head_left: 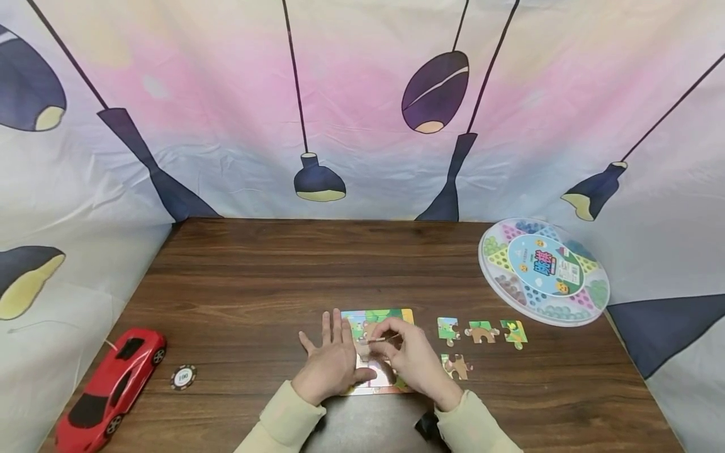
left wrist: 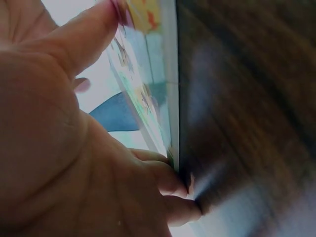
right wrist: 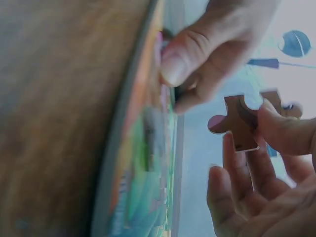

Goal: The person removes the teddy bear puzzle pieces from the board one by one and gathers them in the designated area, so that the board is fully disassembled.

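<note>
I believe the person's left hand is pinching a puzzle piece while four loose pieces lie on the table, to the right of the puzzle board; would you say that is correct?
Not quite: the right hand, not the left hand, pinches the puzzle piece, as the right wrist view shows. Four loose pieces do lie on the table, to the right of the puzzle board.

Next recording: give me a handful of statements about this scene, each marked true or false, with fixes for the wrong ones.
1. The right hand pinches a piece. True.
2. In the head view, the chip lies between the car and the puzzle. True.
3. The car is yellow. False: the car is red.
4. The left hand is a fist. False: the left hand has its fingers spread.
5. Six loose pieces lie right of the puzzle. False: four loose pieces do.
</note>
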Tool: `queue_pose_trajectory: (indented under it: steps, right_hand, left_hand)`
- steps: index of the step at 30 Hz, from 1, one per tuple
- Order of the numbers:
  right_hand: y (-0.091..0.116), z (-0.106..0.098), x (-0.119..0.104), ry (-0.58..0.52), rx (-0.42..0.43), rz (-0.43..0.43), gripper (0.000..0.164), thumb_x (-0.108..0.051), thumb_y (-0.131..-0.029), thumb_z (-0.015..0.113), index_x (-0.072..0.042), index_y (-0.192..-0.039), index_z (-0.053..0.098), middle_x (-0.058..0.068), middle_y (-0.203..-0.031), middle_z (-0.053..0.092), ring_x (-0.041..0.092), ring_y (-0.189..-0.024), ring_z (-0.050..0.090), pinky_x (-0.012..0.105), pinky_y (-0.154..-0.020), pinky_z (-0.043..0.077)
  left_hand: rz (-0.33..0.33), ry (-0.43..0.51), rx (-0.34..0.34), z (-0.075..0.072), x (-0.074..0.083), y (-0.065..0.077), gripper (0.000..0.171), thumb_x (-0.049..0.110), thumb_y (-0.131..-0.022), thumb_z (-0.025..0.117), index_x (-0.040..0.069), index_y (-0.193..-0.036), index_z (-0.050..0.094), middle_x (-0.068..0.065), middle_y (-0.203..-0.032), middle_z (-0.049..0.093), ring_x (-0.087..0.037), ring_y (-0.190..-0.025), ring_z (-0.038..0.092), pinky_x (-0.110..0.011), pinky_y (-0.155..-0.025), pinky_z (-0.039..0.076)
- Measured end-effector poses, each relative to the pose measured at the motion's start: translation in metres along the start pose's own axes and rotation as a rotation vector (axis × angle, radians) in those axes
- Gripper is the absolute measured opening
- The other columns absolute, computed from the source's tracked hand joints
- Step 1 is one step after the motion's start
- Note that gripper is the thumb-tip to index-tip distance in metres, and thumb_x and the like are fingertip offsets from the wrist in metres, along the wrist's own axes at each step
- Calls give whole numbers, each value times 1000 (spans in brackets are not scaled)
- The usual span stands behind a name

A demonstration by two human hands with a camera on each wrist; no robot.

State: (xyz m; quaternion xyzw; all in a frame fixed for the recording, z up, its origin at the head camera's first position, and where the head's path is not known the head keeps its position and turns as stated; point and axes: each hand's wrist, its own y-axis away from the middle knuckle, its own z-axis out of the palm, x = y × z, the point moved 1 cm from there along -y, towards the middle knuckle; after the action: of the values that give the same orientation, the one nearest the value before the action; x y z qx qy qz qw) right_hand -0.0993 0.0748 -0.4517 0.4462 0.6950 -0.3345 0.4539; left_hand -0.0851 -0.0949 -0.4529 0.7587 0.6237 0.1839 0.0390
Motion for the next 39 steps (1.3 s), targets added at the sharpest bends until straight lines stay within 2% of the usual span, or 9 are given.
queue_pose_trajectory:
  steps: [5, 7, 13, 17, 22, 26, 32, 36, 39]
  right_hand:
    - [-5, -12, 4, -134, 183, 86, 16, -11, -84, 75, -11, -100, 69, 5, -83, 65, 17, -67, 61, 27, -58, 52]
    - [-5, -18, 6, -158, 236, 90, 18, -11, -83, 76, -9, -101, 70, 7, -83, 65, 16, -67, 61, 25, -57, 50]
    - [-1, -34, 5, -193, 340, 84, 25, -11, -82, 78, -3, -104, 70, 11, -84, 69, 15, -70, 66, 23, -63, 53]
    - [5, -44, 6, -189, 363, 96, 27, -11, -82, 78, -1, -106, 69, 12, -86, 70, 13, -73, 67, 21, -66, 54]
    - [21, -66, 11, -99, 395, 66, 24, -13, -83, 77, -2, -103, 70, 11, -86, 71, 12, -73, 68, 23, -66, 54]
    - [40, -93, 19, 80, 424, 68, 20, -14, -84, 76, -7, -102, 71, 6, -83, 72, 10, -69, 66, 23, -60, 50]
    - [67, -129, 33, 336, 440, 251, 27, -24, -87, 74, -6, -105, 68, 2, -81, 71, 5, -71, 60, 20, -63, 44]
    - [78, -140, 42, 381, 400, 387, 35, -31, -87, 73, -4, -109, 65, 1, -82, 70, 9, -72, 59, 23, -62, 44]
    - [82, -142, 49, 373, 352, 458, 35, -27, -88, 73, -2, -110, 64, 1, -81, 69, 12, -71, 60, 25, -60, 45]
  left_hand:
    - [-8, 8, -5, 2, 2, -2, 112, 67, -79, 64, -13, -147, 25, -31, -157, 6, -46, -144, 2, -82, -95, 9]
    - [-17, 6, -8, 3, 1, -2, 113, 67, -78, 64, -12, -148, 23, -30, -157, 5, -46, -144, 1, -82, -95, 8]
    - [-28, 17, -14, 2, -2, -3, 116, 67, -77, 66, -12, -149, 21, -30, -157, 3, -45, -145, -1, -82, -96, 5]
    - [-27, 29, -15, 2, -4, -1, 118, 67, -75, 67, -12, -149, 20, -29, -158, 3, -44, -145, -2, -81, -96, 4]
    - [-11, 48, -14, 2, -5, 0, 119, 66, -75, 68, -13, -149, 18, -29, -158, 2, -44, -145, -2, -81, -96, 3]
    - [-2, 44, -20, 2, -4, 0, 118, 66, -76, 67, -13, -149, 18, -29, -158, 2, -45, -145, -3, -81, -96, 4]
    - [-5, 47, -8, 2, -5, 0, 117, 65, -76, 68, -13, -149, 20, -30, -157, 3, -45, -145, -2, -81, -96, 4]
    - [10, 60, 4, 2, -5, 0, 117, 64, -76, 69, -14, -148, 20, -30, -157, 3, -45, -145, -2, -82, -96, 5]
    - [14, 65, 7, 2, -5, 0, 117, 64, -76, 69, -14, -148, 20, -31, -157, 4, -45, -145, -1, -82, -96, 4]
